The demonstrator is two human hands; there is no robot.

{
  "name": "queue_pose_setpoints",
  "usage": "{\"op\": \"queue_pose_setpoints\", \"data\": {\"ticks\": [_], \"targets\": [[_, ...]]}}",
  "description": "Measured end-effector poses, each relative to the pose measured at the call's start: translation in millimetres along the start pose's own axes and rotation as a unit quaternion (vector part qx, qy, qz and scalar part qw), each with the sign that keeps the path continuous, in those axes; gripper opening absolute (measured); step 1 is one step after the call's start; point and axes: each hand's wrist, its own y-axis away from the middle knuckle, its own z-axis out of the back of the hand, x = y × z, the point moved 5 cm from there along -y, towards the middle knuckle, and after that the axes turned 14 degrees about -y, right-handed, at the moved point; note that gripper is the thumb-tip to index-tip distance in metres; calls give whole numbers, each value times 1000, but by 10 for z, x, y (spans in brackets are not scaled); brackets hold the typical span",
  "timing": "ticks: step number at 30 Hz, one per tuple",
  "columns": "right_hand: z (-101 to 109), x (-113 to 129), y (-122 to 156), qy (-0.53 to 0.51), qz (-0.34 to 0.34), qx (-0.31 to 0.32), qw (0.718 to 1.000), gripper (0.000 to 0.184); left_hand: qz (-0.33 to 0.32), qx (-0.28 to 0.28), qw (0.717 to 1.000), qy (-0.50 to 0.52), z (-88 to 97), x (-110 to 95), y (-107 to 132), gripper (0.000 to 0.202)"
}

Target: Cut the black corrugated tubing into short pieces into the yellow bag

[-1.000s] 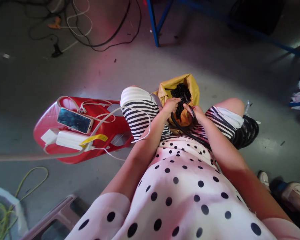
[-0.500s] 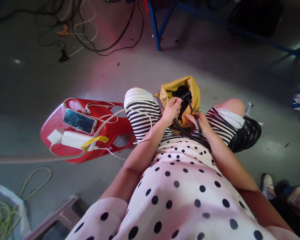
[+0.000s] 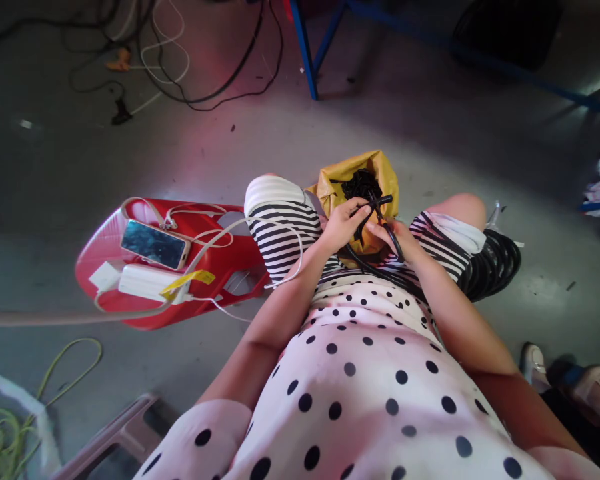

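Observation:
My left hand (image 3: pixel 343 223) is closed on a black corrugated tube (image 3: pixel 387 199), whose end sticks out to the right past the fingertips. From there the tube loops back toward my lap. In my right hand (image 3: pixel 405 239) are scissors (image 3: pixel 397 247) with dark handles, their blades up against the tube near its end. Whether the blades are apart is too small to tell. Beneath both hands, between my knees, a yellow bag (image 3: pixel 333 192) stands with its mouth up, holding many short black pieces (image 3: pixel 361 181).
A red stool (image 3: pixel 145 321) on the left carries a phone (image 3: pixel 155 244), a white power bank-like box (image 3: pixel 147 283) and cables. Coiled black tubing (image 3: pixel 495 267) lies by my right knee. Ahead stands a blue frame (image 3: pixel 305 50). Another person's shoes (image 3: pixel 533 363) are at lower right.
My left hand has shifted slightly right, bringing the tube's end further right across the scissor blades. My right hand stays nearly in place. The view has moved slightly.

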Motion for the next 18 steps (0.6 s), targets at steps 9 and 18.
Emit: {"op": "queue_pose_setpoints", "data": {"ticks": [9, 18], "targets": [[57, -141, -278, 89, -58, -15, 994, 76, 60, 24, 998, -11, 45, 209, -243, 21], [52, -529, -845, 82, -101, -71, 989, 68, 228, 13, 970, 87, -136, 565, -527, 33]]}}
